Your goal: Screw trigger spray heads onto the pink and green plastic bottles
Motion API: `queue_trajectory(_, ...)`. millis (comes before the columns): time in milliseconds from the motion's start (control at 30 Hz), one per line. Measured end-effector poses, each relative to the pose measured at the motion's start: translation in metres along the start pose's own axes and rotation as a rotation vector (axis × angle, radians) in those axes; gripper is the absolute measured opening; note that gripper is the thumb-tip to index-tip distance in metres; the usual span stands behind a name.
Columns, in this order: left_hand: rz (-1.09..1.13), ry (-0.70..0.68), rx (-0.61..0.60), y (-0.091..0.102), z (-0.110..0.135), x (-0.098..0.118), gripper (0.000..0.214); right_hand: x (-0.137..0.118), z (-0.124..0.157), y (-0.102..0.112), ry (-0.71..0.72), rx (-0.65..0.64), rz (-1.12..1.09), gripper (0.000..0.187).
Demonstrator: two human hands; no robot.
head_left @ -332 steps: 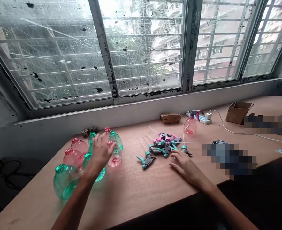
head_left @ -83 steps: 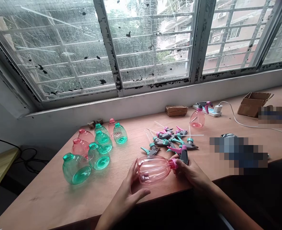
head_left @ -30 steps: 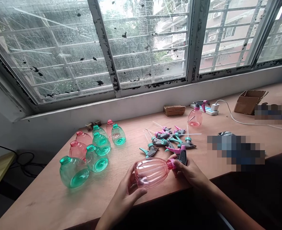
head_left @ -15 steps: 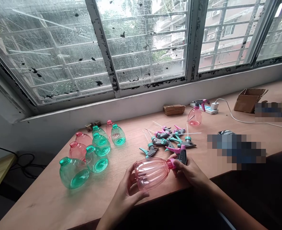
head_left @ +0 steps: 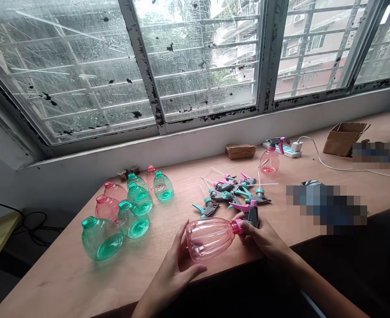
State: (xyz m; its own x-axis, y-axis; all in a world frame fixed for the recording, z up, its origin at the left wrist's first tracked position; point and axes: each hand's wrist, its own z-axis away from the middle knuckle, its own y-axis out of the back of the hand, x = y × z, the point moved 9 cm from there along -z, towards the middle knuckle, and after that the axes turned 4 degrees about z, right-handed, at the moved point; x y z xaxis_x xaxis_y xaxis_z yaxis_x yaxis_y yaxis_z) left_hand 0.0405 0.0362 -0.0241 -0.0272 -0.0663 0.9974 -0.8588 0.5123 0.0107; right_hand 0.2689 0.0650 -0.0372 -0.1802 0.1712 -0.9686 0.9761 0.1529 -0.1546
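Pink bottle [head_left: 210, 240] tipped sideways, woodgrain bench [head_left: 65, 282], grimy windows [head_left: 198, 66]. Clear ribbed plastic, right fingers [head_left: 248, 228] clamped on its collar [head_left: 237, 226], left fingers [head_left: 195, 270] spread around the base.

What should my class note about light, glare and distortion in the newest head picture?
Head view: daylight through the windows is nearly white at top centre; head view: bright highlights streak the held pink bottle; head view: below the table's near edge it is almost black; head view: window frames slant, perhaps wide-angle distortion; head view: pixelation hides a patch at right.
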Motion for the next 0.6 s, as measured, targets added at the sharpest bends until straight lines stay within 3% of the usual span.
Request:
queue_trajectory(133,0.103,-0.003,-0.087,-0.01,0.004,0.009,0.089,0.0,-0.001,0.001,0.005,0.003,-0.003,0.04)
queue_trajectory(600,-0.047,-0.046,-0.029,-0.003,0.001,0.007,0.081,0.006,0.0,0.002,0.006,-0.02,0.014,0.038)
